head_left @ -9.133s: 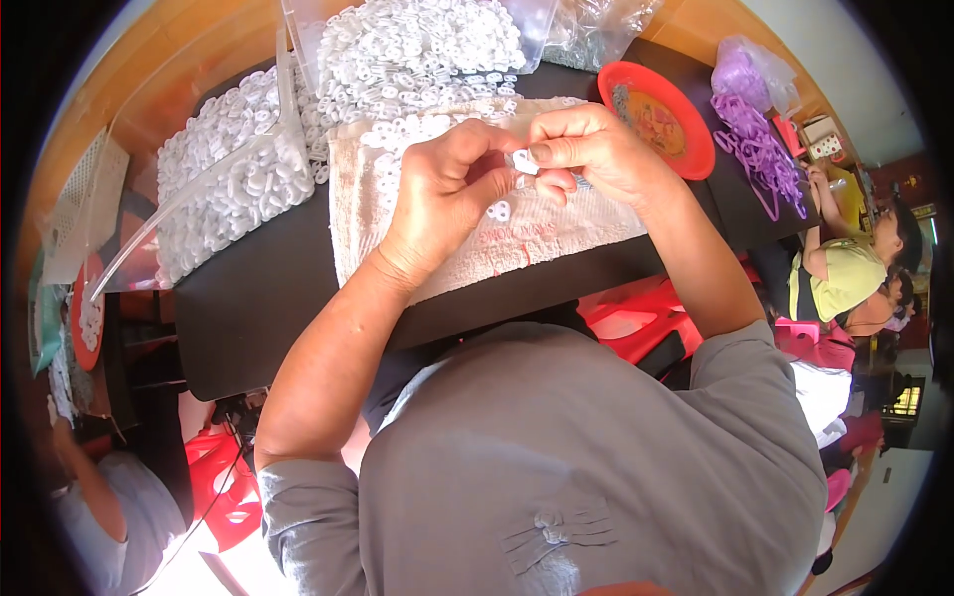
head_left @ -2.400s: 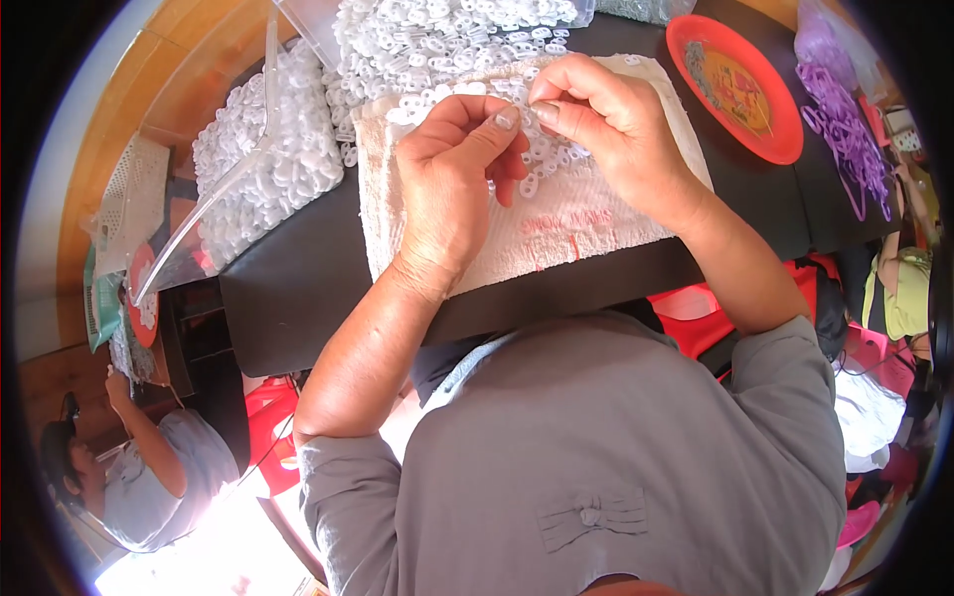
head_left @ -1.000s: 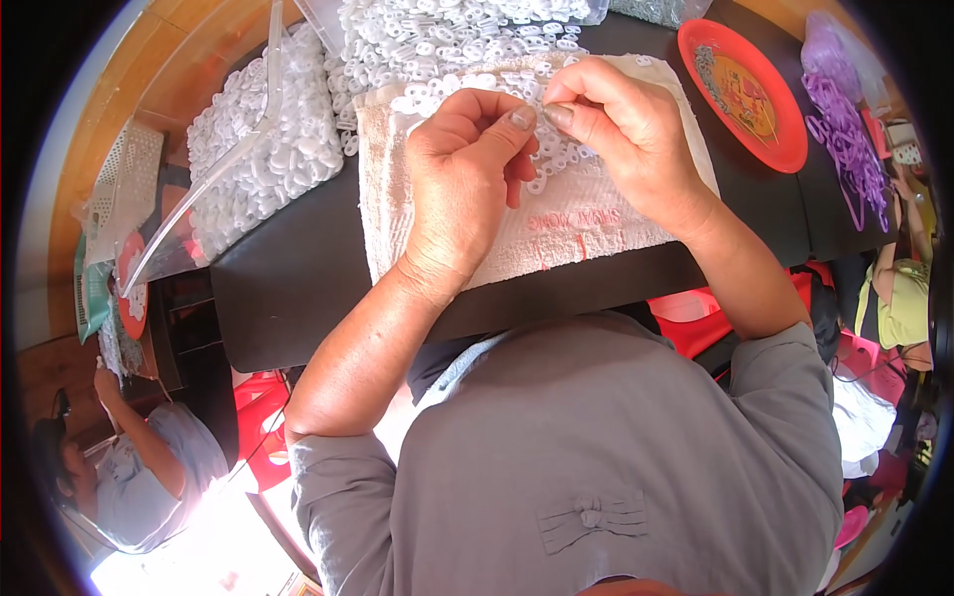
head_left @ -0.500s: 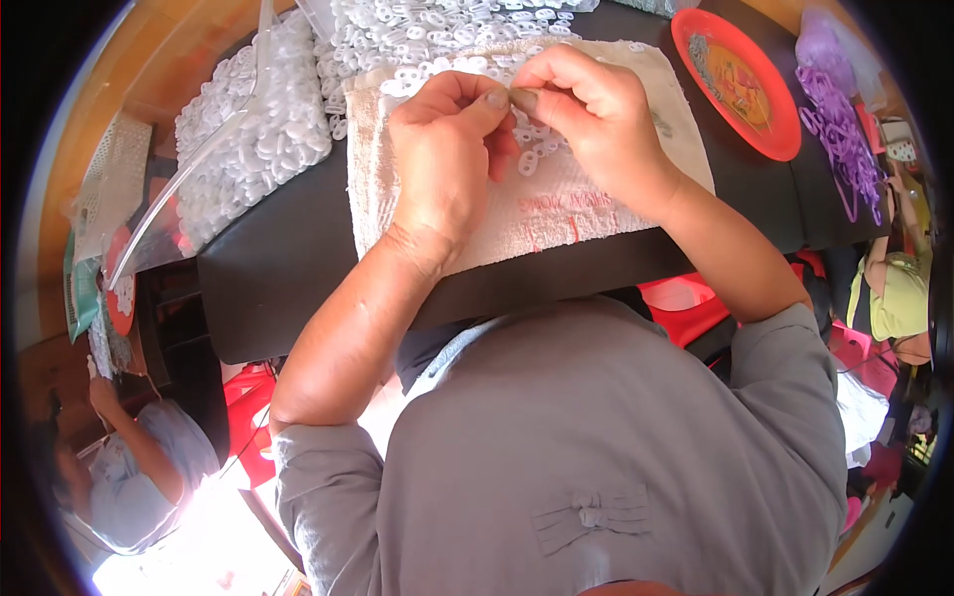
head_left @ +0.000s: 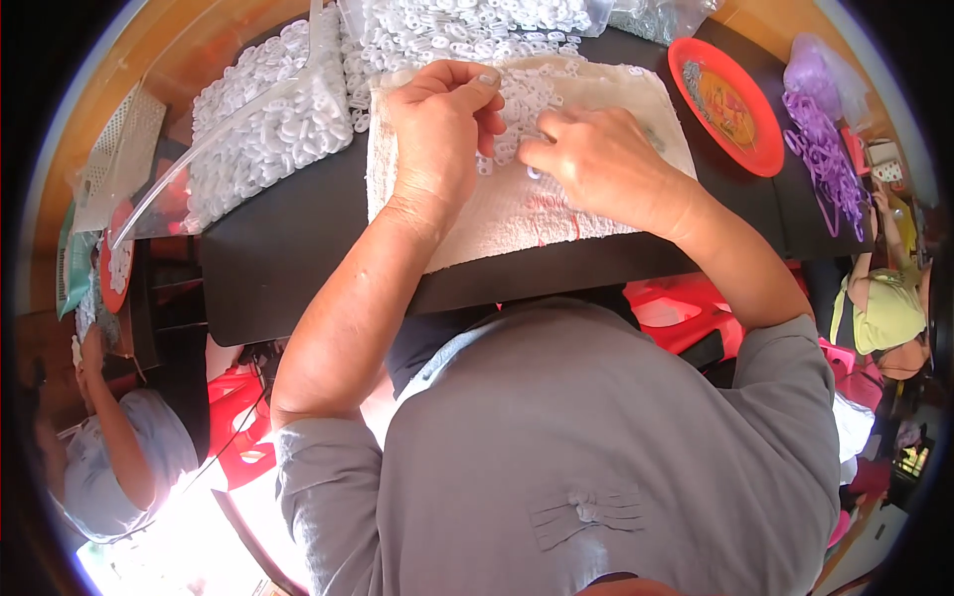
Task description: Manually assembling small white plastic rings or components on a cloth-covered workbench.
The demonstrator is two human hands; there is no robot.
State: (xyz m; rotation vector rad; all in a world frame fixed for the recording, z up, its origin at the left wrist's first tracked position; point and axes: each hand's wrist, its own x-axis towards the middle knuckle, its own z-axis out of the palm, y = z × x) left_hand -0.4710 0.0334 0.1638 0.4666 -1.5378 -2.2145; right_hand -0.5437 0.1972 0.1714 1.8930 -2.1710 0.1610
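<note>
My left hand [head_left: 442, 124] is raised over the left side of a cream towel [head_left: 477, 243], thumb and forefinger pinched together. What sits in that pinch is too small to make out. To its right, my right hand [head_left: 611, 164] is low over the towel, fingers bent, with a gap between thumb and forefinger. No piece shows between those fingertips, which are slightly blurred. Small white plastic two-hole pieces [head_left: 522, 104] lie loose on the towel between the hands, one of them close under the right thumb.
A clear bag of white pieces [head_left: 273, 129] stands left of the towel; a larger heap [head_left: 447, 35] lies behind it. On the dark table [head_left: 288, 258] at right are a red oval tray [head_left: 725, 104] and purple straps [head_left: 825, 149]. Other people [head_left: 129, 447] sit at both sides.
My hands were together at the fingertips. My right hand has pulled away and come down toward the loose pieces, while the left keeps its pinch. The view has shifted slightly.
</note>
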